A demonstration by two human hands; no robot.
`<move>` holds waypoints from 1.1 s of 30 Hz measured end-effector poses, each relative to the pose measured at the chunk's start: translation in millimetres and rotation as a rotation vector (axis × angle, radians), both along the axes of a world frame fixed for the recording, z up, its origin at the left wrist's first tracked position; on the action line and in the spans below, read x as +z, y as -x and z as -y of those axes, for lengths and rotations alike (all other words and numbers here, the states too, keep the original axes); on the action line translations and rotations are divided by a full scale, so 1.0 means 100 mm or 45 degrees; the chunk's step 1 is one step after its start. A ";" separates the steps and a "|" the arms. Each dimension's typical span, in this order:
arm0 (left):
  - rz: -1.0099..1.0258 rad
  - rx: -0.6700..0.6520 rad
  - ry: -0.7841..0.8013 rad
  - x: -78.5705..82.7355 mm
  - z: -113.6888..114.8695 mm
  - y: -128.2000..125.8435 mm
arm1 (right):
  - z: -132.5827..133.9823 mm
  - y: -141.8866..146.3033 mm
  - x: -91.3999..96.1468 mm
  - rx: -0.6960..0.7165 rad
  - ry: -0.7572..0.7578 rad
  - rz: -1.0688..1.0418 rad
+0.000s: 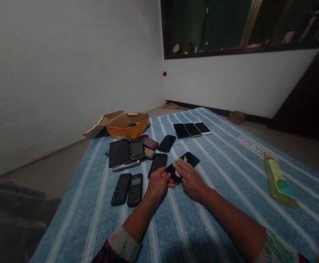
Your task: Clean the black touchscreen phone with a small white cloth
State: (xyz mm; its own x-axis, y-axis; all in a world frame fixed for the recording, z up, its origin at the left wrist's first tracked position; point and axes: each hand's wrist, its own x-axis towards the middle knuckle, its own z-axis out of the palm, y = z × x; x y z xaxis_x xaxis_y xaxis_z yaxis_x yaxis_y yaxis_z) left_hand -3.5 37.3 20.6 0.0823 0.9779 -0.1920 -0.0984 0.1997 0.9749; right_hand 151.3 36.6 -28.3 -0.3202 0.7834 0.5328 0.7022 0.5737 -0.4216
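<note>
My left hand (158, 181) is curled around the near end of a black smartphone (190, 159) that lies on the blue striped cloth (220, 171). My right hand (190, 178) rests on top of the same phone with its fingers closed on a small white wad (179, 162), pressed against the screen. Another black phone (157, 163) lies just left of my hands. Two small keypad phones (128, 189) sit side by side further left.
A pile of phones and a tablet (129, 151) lies at the left back, near an orange cardboard box (128, 126). Three phones in a row (192, 129) and one lone phone (166, 143) lie further back. A yellow-green bottle (278, 180) lies on its side at the right.
</note>
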 end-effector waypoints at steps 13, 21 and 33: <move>-0.033 -0.020 -0.010 -0.02 -0.01 0.01 | -0.16 -0.15 0.01 -0.121 0.028 0.092; -0.041 -0.012 0.019 -0.01 -0.01 0.01 | -0.46 -0.39 0.05 -0.394 0.155 0.053; -0.024 -0.037 0.014 0.02 -0.02 0.02 | -0.22 0.11 0.22 0.010 0.131 0.031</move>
